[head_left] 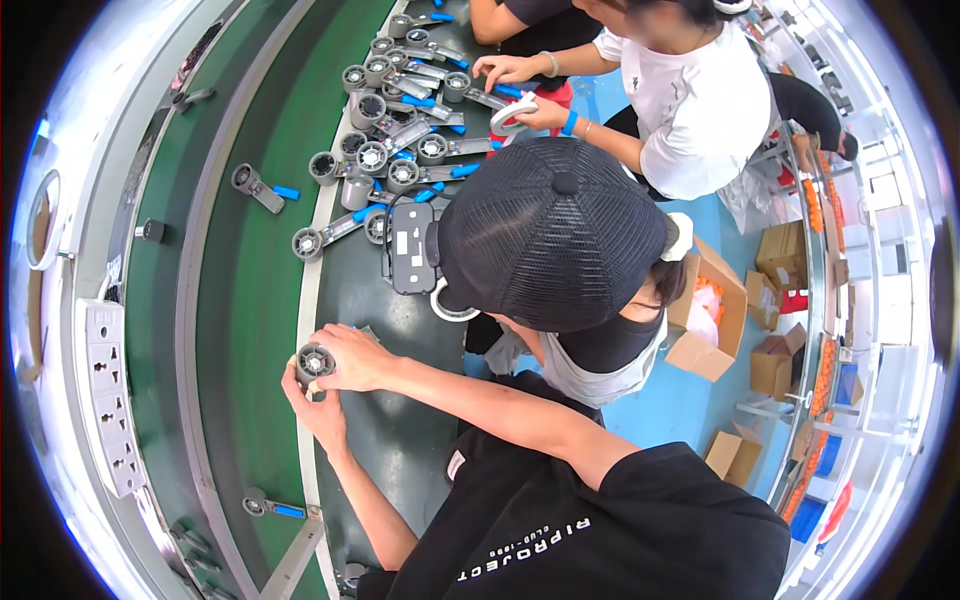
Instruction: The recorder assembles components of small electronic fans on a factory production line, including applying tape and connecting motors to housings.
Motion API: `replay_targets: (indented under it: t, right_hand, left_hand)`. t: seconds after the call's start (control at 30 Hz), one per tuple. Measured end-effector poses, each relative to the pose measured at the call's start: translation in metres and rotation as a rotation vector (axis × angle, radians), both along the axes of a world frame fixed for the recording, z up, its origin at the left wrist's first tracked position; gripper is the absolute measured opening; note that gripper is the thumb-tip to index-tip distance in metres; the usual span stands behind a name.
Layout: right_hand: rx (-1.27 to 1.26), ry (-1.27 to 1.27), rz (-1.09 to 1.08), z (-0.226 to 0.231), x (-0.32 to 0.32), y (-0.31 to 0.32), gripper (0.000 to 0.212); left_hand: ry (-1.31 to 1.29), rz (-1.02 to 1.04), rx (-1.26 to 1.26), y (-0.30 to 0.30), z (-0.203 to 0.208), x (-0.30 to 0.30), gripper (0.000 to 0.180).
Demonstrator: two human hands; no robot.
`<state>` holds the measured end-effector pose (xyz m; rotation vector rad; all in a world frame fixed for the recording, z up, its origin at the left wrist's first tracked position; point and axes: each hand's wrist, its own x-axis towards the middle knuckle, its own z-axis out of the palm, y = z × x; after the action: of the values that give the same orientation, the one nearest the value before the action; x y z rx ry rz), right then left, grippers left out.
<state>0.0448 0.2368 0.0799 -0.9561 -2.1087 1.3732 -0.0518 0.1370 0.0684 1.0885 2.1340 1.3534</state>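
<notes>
At the bench's left edge, both hands hold a grey round-headed device (316, 361); its vaned circular end faces up. My right hand (352, 358) wraps over it from the right, its fingers closed around the body. From below and the left, my left hand (318, 412) grips the round head between thumb and fingers. A bit of blue and a silvery handle part show just beyond my right hand, mostly hidden. Similar grey devices with blue-covered ends lie heaped farther up the bench, one of them (308, 243) at its edge.
A green conveyor belt (255, 345) runs along the left, carrying several devices, one (258, 188) far and one (270, 503) near. Close by on the right sits a person in a black mesh cap (560, 235). Beyond, another person's hand holds a white tape roll (512, 116). A black box-shaped unit (411, 250) stands on the bench.
</notes>
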Motion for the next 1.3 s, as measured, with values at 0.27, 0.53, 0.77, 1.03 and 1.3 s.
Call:
replay_targets:
  t: [0.27, 0.53, 0.77, 1.03, 1.3]
  right_hand:
    - [0.011, -0.124, -0.087, -0.034, 0.050, 0.001, 0.061]
    - [0.007, -0.295, 0.187, -0.056, 0.075, -0.012, 0.059]
    - [-0.300, -0.249, 0.190, -0.067, 0.067, -0.011, 0.050]
    - [-0.004, -0.229, 0.067, -0.083, 0.051, -0.024, 0.065]
    - [0.172, -0.188, 0.108, -0.101, 0.037, -0.021, 0.045]
  left_hand:
    - [-0.070, 0.016, -0.129, -0.024, -0.002, -0.015, 0.055]
    - [-0.124, -0.007, -0.106, -0.042, -0.035, -0.025, 0.048]
    - [-0.180, 0.031, -0.125, -0.043, -0.033, -0.028, 0.046]
    - [-0.192, 0.022, -0.253, -0.053, -0.040, -0.043, 0.035]
    - [-0.391, -0.028, -0.184, -0.054, -0.039, -0.046, 0.035]
